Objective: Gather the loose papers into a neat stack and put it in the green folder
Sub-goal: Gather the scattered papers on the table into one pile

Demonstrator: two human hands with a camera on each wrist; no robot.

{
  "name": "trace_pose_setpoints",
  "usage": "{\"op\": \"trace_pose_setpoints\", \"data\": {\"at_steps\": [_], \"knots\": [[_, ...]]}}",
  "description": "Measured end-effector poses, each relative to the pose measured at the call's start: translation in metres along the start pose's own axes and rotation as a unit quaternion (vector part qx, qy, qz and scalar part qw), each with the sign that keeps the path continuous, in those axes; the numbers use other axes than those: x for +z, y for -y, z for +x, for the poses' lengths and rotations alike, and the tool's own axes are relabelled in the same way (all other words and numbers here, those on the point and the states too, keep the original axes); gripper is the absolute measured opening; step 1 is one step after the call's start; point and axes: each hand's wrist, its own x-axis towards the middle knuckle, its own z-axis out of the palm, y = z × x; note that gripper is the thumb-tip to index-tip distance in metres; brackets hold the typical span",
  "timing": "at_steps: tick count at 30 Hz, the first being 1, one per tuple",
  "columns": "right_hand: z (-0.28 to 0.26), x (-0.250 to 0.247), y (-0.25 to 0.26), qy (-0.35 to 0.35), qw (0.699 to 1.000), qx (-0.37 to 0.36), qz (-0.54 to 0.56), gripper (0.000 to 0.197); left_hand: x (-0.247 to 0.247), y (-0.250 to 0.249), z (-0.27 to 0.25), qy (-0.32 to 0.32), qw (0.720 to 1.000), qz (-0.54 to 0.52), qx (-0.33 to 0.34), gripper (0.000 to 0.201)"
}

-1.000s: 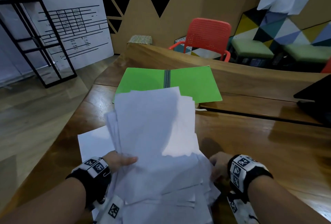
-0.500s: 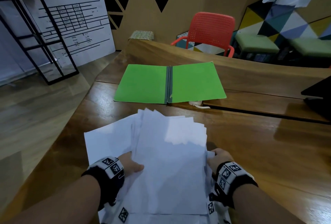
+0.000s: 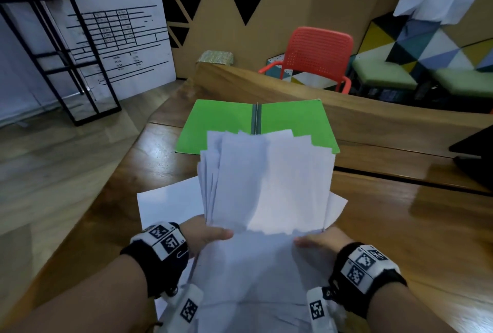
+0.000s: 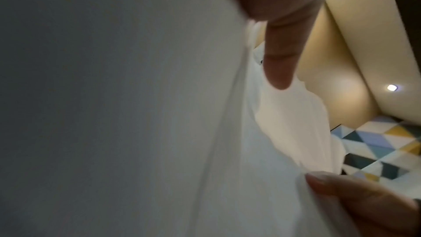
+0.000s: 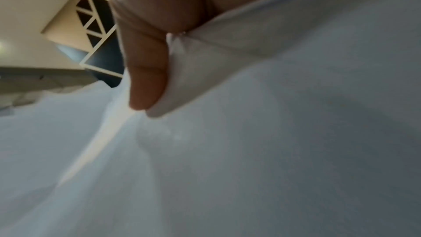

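Note:
I hold an uneven stack of white papers (image 3: pixel 266 180) tilted up in front of me, its far edges ragged. My left hand (image 3: pixel 205 234) grips its left side, thumb on top. My right hand (image 3: pixel 317 239) grips its right side. The left wrist view shows the papers (image 4: pixel 159 114) with a left fingertip (image 4: pixel 278 71) lying against them. In the right wrist view a thumb (image 5: pixel 145 82) presses on the sheets (image 5: pixel 250 132). The green folder (image 3: pixel 221 124) lies open and flat on the wooden table (image 3: pixel 400 226) beyond the stack, its near edge hidden by the papers. One loose sheet (image 3: pixel 168 207) lies on the table under my left hand.
A raised wooden ledge (image 3: pixel 373 116) runs behind the folder. A dark laptop (image 3: pixel 474 154) sits at the right edge. A red chair (image 3: pixel 317 52) stands behind the table, a black metal rack (image 3: pixel 61 60) at the left on the floor.
The stack, which lay lower and flatter half a second ago, has been lifted and tilted up again, now covering the folder's near edge. Both hands have kept their hold on its sides.

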Motion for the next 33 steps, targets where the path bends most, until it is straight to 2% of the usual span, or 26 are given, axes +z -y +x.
{"op": "trace_pose_setpoints", "data": {"at_steps": [1,2,3,4,5,6,8,9,10,13,15,17,19,20,21,23,24,26,28,33], "knots": [[0.000,-0.001,-0.002,-0.004,1.000,0.003,-0.002,0.023,0.000,0.000,-0.001,-0.047,0.997,0.056,-0.014,0.084],[0.002,-0.002,-0.005,-0.006,1.000,0.005,0.027,0.028,-0.006,0.004,0.000,-0.153,0.981,0.114,-0.038,0.079],[0.002,-0.004,-0.010,-0.009,0.998,0.011,0.069,0.029,-0.019,0.009,0.003,-0.268,0.944,0.177,-0.075,0.080],[0.004,-0.008,-0.017,-0.015,0.993,0.010,0.118,0.022,-0.033,0.015,0.002,-0.351,0.904,0.214,-0.119,0.083],[0.004,-0.010,-0.023,-0.026,0.988,0.020,0.153,0.015,-0.045,0.021,0.000,-0.384,0.880,0.222,-0.172,0.083],[0.004,-0.011,-0.029,-0.032,0.986,0.027,0.159,0.016,-0.056,0.028,0.001,-0.376,0.872,0.234,-0.206,0.076],[0.007,-0.012,-0.038,-0.042,0.987,0.025,0.151,0.053,-0.068,0.043,0.006,-0.298,0.889,0.262,-0.229,0.051],[0.008,-0.011,-0.040,-0.048,0.989,0.021,0.136,0.070,-0.066,0.048,0.009,-0.265,0.884,0.297,-0.245,0.041],[0.009,-0.011,-0.041,-0.048,0.992,0.013,0.117,0.071,-0.061,0.045,0.011,-0.260,0.884,0.305,-0.242,0.034],[0.009,-0.010,-0.034,-0.088,0.995,0.005,0.056,0.026,-0.043,0.038,0.019,-0.301,0.885,0.306,-0.181,0.044],[0.012,-0.010,-0.029,-0.093,0.995,-0.004,0.043,0.025,-0.034,0.033,0.020,-0.273,0.898,0.312,-0.149,0.046],[0.012,-0.010,-0.024,-0.075,0.996,-0.004,0.058,0.022,-0.026,0.032,0.023,-0.201,0.918,0.317,-0.128,0.046],[0.007,-0.011,-0.019,-0.058,0.996,0.011,0.062,0.015,-0.017,0.031,0.025,-0.135,0.923,0.338,-0.127,0.049],[0.006,-0.013,-0.018,-0.060,0.996,0.017,0.070,0.014,-0.012,0.030,0.025,-0.126,0.920,0.348,-0.129,0.051],[0.004,-0.014,-0.017,-0.057,0.995,0.028,0.074,0.014,-0.007,0.030,0.024,-0.140,0.914,0.355,-0.139,0.053],[0.009,-0.011,-0.020,-0.064,0.995,0.031,0.065,0.015,-0.002,0.032,0.019,-0.218,0.890,0.355,-0.187,0.060],[0.014,-0.010,-0.022,-0.076,0.995,0.035,0.051,0.023,0.000,0.033,0.017,-0.247,0.877,0.353,-0.214,0.064],[0.014,-0.006,-0.020,-0.084,0.996,0.040,-0.004,0.046,0.004,0.034,0.010,-0.248,0.870,0.345,-0.250,0.066],[0.009,-0.001,-0.010,-0.071,0.994,0.041,-0.071,0.052,0.010,0.033,0.010,-0.229,0.882,0.332,-0.244,0.064],[0.001,0.016,0.004,-0.033,0.988,0.043,-0.145,0.057,0.009,0.021,0.016,-0.206,0.927,0.279,-0.140,0.064]]}}
